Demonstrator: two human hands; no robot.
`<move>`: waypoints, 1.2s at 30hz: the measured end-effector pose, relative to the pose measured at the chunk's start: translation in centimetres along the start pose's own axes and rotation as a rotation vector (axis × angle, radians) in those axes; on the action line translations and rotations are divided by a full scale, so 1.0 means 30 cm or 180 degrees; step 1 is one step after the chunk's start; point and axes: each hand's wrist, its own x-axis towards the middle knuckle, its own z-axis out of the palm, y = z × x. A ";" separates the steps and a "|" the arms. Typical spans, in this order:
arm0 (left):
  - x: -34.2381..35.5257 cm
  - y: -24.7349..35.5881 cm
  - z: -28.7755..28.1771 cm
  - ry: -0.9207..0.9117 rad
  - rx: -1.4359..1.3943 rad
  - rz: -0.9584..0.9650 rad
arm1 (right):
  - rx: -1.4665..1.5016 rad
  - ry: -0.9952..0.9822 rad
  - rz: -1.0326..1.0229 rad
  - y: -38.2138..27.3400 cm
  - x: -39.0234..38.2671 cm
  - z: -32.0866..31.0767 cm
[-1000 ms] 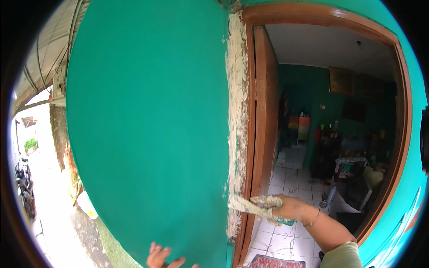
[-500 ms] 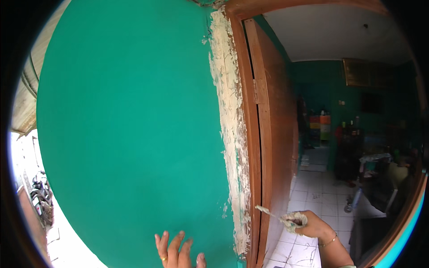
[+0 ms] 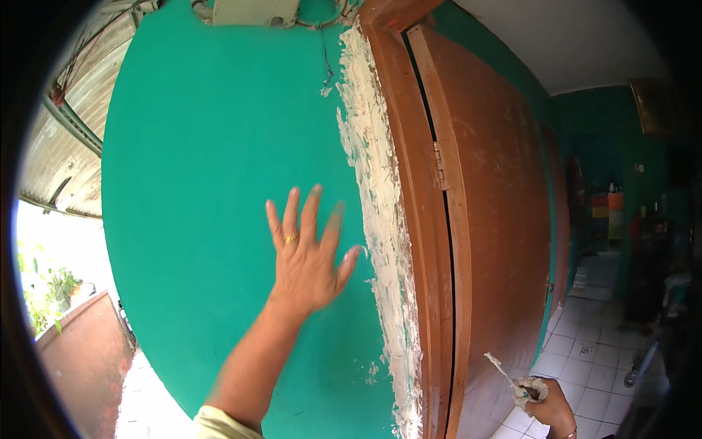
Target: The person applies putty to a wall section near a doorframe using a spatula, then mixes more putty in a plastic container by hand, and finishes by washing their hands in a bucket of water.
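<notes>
My left hand [image 3: 307,267] is raised at the green wall [image 3: 205,168], fingers spread, a gold-coloured ring on one; I cannot tell whether it touches the wall. Beside it a rough cream strip of putty [image 3: 380,219] runs down the wall along the brown door frame [image 3: 413,249]. My right hand [image 3: 550,406], low at the right, is closed on a putty-smeared scraper [image 3: 499,366], its thin edge pointing up and left in front of the open brown door [image 3: 497,241]. Putty clumps hide much of what these fingers hold.
A beige box [image 3: 252,11] with wires is at the top of the wall. At left are a corrugated roof [image 3: 73,146], plants [image 3: 55,282] and a low pinkish wall [image 3: 88,358]. Through the doorway at right are a tiled floor [image 3: 589,366] and coloured drawers [image 3: 607,208].
My left hand has risen from the lower edge up the green wall. My right hand with the scraper has moved away from the putty strip to the lower right. The view has shifted.
</notes>
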 end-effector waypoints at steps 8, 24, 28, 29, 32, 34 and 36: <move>0.253 -0.043 0.158 -0.0013 0.0481 0.0378 | 0.0080 0.0193 -0.0006 0.067 0.013 -0.090; 0.380 -0.068 0.274 -0.0222 0.0855 0.0445 | 0.0074 0.0225 0.0120 0.145 0.000 -0.215; 0.410 -0.104 0.306 -0.0211 0.0886 0.0280 | 0.0226 0.0275 0.0142 0.182 0.028 -0.218; 0.416 -0.112 0.316 -0.0253 0.0913 0.0216 | 0.0203 0.0242 0.0110 0.188 0.036 -0.220; 0.443 -0.087 0.315 -0.0477 0.0983 0.0090 | 0.0127 0.0208 0.0111 0.181 0.035 -0.225; 0.460 -0.090 0.318 -0.0317 0.0988 0.0108 | 0.0062 0.0244 0.0168 0.158 0.039 -0.228; 0.474 -0.119 0.347 0.0181 0.0926 0.0218 | 0.0100 0.0266 0.0132 0.146 0.046 -0.233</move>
